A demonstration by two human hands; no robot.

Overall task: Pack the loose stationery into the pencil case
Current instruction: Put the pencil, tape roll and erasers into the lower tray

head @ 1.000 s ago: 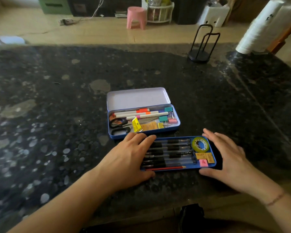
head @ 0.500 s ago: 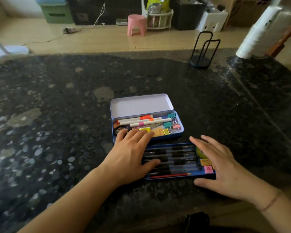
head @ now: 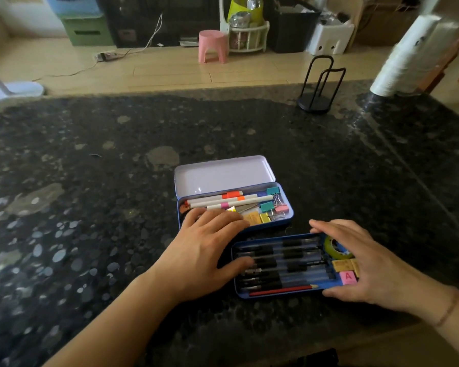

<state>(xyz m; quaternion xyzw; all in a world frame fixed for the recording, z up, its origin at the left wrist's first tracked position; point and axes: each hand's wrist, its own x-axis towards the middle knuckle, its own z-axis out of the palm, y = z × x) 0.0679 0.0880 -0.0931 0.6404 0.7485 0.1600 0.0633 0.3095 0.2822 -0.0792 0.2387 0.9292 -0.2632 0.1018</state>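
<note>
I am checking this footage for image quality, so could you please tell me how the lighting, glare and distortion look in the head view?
Head view: bright daylight falls on the floor beyond, while the dark stone table stays dim; glare streaks its far right corner; wide-angle bending curves the table edge; the left hand, right hand and pencil case are reasonably sharp.

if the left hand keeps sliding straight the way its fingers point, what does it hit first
Probably the binder clips and small yellow pieces in the open pencil case; the left hand already reaches over its near rim, fingers aimed up and right. Depth is unclear.
</note>
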